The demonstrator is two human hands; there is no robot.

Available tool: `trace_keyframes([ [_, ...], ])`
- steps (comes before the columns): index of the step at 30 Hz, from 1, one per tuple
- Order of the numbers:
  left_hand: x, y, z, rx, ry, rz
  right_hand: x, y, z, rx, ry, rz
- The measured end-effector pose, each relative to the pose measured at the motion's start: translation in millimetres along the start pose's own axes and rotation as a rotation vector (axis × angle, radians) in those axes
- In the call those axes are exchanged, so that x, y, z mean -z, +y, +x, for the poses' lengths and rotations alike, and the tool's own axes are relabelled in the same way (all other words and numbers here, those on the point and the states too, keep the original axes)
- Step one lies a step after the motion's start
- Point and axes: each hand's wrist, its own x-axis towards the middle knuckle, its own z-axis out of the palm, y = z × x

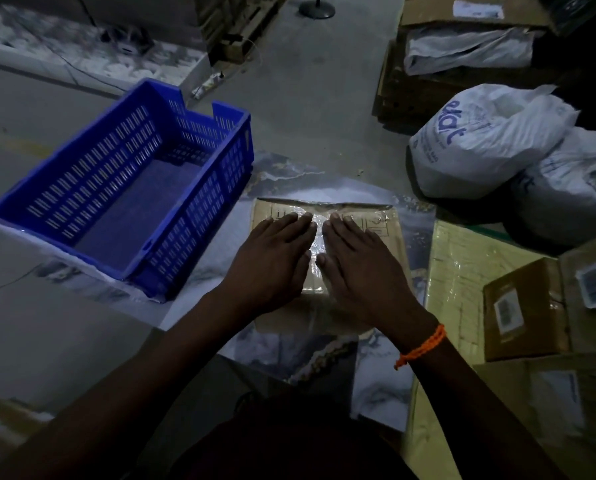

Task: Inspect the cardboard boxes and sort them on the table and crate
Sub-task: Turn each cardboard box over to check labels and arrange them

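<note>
A flat cardboard box (390,233) with clear tape along its top lies on the marble-patterned table (324,185). My left hand (272,258) and my right hand (358,268) both press flat on its top, fingers straight, side by side over the taped seam. The right wrist wears an orange thread band. A blue slotted plastic crate (230,168) stands on the table to the left of the box, with nothing visible inside it.
To the right lie a large yellowish box (462,282), a small labelled box (525,310) and more boxes (545,396). White plastic bags (480,140) sit at the back right, and stacked cartons (462,39) behind them. Grey floor lies beyond the table.
</note>
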Motion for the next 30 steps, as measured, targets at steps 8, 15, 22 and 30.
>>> trace_keyframes([
  [8, 7.7, 3.6, -15.4, -0.039, -0.013, -0.003, 5.2, 3.8, -18.7, 0.061, 0.002, 0.048],
  [15, 6.4, 3.9, -52.6, -0.114, 0.027, 0.005, -2.1, 7.2, -67.8, 0.081, 0.090, -0.041],
  [22, -6.7, 2.0, -55.2, -0.126, 0.117, -0.041, -14.5, 10.0, -74.6, 0.081, 0.174, -0.114],
  [30, -10.9, -3.0, -54.1, -0.149, 0.168, -0.058, -13.3, 23.5, -71.3, 0.175, 0.187, -0.112],
])
